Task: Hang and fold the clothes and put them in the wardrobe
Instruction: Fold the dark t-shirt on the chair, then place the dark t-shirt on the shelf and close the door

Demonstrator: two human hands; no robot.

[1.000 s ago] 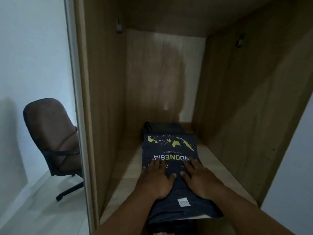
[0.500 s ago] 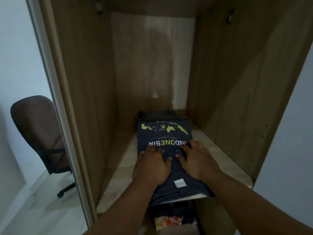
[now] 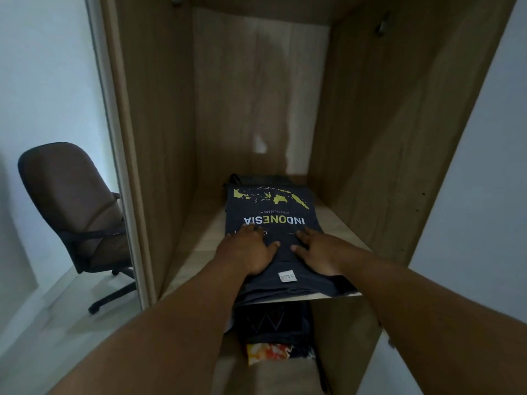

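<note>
- Folded dark T-shirt (image 3: 271,223) lies flat on the wooden shelf (image 3: 196,260) inside the open wardrobe (image 3: 159,109), roughly centred between the side walls.
- Print faces up and reads upside down from this view: "INDONESIA" in white and yellow-green, with a yellow-green map of islands beyond it toward the back wall.
- Small white label (image 3: 287,276) shows on the near end of the shirt, between the two wrists.
- Near end of the shirt overhangs the front edge of the shelf a little.
- Left hand (image 3: 246,249) rests palm down on the near left part of the shirt; fingers (image 3: 251,229) straight and spread, tips just short of the lettering, not grasping.
- Right hand (image 3: 319,252) rests palm down on the near right part; fingers likewise extended and flat on the cloth, released.
- The thumbs point toward each other, close but apart.
- Another dark folded garment (image 3: 256,179) sits under the far end of the shirt, its edge showing at the back.
- Lower compartment: dark clothes (image 3: 271,323) stacked, with an orange-and-white patterned piece (image 3: 268,352) beneath them.
- Left of the wardrobe: brown office chair (image 3: 71,201) on a pale floor, against a white wall.
</note>
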